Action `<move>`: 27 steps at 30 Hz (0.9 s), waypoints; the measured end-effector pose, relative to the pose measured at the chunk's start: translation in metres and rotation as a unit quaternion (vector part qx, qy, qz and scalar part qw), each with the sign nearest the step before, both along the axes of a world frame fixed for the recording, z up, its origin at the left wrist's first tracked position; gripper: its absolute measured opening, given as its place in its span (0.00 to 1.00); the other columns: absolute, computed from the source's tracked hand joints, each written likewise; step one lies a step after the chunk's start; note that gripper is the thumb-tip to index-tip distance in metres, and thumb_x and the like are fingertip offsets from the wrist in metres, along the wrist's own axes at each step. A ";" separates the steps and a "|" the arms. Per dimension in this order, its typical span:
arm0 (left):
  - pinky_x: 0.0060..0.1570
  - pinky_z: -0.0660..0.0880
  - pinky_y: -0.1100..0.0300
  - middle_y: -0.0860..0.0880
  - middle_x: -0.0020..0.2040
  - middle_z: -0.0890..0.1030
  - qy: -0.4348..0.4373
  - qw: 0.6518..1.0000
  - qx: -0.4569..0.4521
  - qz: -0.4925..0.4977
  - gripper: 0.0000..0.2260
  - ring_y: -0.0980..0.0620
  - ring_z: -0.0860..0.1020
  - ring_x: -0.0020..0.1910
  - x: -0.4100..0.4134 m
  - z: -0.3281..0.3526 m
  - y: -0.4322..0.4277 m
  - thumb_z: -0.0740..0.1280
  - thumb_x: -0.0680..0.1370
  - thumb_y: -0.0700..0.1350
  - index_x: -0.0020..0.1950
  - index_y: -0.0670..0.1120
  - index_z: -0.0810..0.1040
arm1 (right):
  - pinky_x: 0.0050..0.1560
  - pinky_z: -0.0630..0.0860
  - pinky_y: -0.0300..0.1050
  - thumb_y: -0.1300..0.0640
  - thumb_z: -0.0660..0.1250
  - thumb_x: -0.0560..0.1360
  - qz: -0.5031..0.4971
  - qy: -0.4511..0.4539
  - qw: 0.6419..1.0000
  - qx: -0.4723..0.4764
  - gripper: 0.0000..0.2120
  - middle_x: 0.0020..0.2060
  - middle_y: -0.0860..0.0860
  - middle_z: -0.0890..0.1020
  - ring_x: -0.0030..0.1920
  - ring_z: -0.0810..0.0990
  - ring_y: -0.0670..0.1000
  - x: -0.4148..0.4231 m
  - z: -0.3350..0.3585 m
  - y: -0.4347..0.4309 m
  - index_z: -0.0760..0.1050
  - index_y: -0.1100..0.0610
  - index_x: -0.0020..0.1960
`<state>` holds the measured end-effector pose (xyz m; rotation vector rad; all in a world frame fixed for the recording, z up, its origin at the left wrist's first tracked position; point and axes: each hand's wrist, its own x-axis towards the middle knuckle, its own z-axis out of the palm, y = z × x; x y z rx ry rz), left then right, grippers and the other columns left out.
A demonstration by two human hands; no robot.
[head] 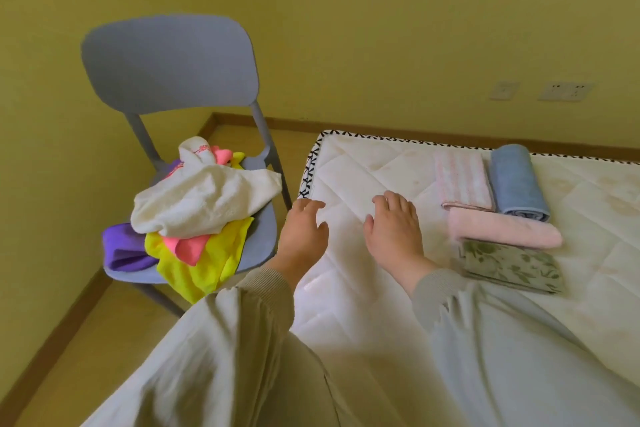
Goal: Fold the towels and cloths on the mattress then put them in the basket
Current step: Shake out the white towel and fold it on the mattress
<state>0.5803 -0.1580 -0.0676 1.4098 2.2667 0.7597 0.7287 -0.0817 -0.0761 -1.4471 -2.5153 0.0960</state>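
My left hand (pixel 304 232) hovers over the mattress's left corner, fingers relaxed and holding nothing. Just right of it, my right hand (pixel 394 229) lies over the white quilted mattress (pixel 349 166), also holding nothing. To the right lie folded pieces: a pink-striped towel (pixel 462 180), a rolled blue towel (pixel 517 180), a rolled pink towel (pixel 502 230) and a green leaf-print cloth (pixel 512 267). On the chair at left sits a heap of unfolded cloths: a white towel (pixel 207 199), a yellow cloth (pixel 204 263), a pink cloth (pixel 188 246) and a purple cloth (pixel 121 251). No basket is in view.
A grey-blue plastic chair (pixel 169 62) stands on the floor just left of the mattress, against the yellow wall. Wall sockets (pixel 564 91) sit at the far right. My pale sleeves fill the lower part of the view.
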 end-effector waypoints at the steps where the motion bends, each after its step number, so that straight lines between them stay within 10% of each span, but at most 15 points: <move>1: 0.62 0.66 0.58 0.45 0.67 0.69 0.026 1.000 -0.001 0.002 0.18 0.46 0.68 0.67 -0.017 0.001 -0.008 0.62 0.78 0.40 0.69 0.44 0.71 | 0.67 0.62 0.50 0.53 0.55 0.79 0.015 -0.006 1.000 -0.003 0.16 0.60 0.54 0.72 0.63 0.68 0.56 -0.018 0.001 -0.006 0.70 0.58 0.63; 10: 0.60 0.70 0.41 0.37 0.66 0.73 0.242 0.968 0.007 0.061 0.24 0.34 0.71 0.65 -0.155 -0.003 -0.091 0.66 0.66 0.36 0.63 0.42 0.76 | 0.69 0.60 0.49 0.52 0.55 0.79 0.100 0.014 0.994 -0.044 0.17 0.64 0.53 0.69 0.67 0.65 0.54 -0.163 0.001 -0.053 0.67 0.57 0.65; 15: 0.71 0.53 0.42 0.44 0.75 0.61 0.246 0.957 -0.122 0.097 0.24 0.41 0.54 0.76 -0.214 -0.017 -0.112 0.63 0.77 0.50 0.72 0.47 0.66 | 0.72 0.55 0.48 0.53 0.55 0.80 0.159 -0.010 0.983 -0.085 0.20 0.72 0.55 0.61 0.73 0.57 0.53 -0.224 -0.005 -0.072 0.62 0.58 0.70; 21: 0.41 0.70 0.53 0.46 0.40 0.81 0.188 0.977 0.013 0.101 0.07 0.43 0.77 0.44 -0.239 -0.015 -0.098 0.63 0.73 0.44 0.41 0.42 0.79 | 0.73 0.55 0.49 0.54 0.57 0.79 0.194 -0.019 0.975 -0.104 0.22 0.72 0.54 0.61 0.74 0.56 0.53 -0.257 -0.006 -0.074 0.61 0.57 0.71; 27: 0.41 0.66 0.58 0.46 0.45 0.81 0.154 0.968 0.132 0.149 0.10 0.44 0.78 0.46 -0.251 0.031 -0.072 0.59 0.76 0.38 0.49 0.44 0.81 | 0.73 0.57 0.49 0.53 0.67 0.74 0.174 0.076 0.957 -0.221 0.33 0.73 0.52 0.62 0.74 0.58 0.54 -0.279 0.011 -0.059 0.57 0.54 0.75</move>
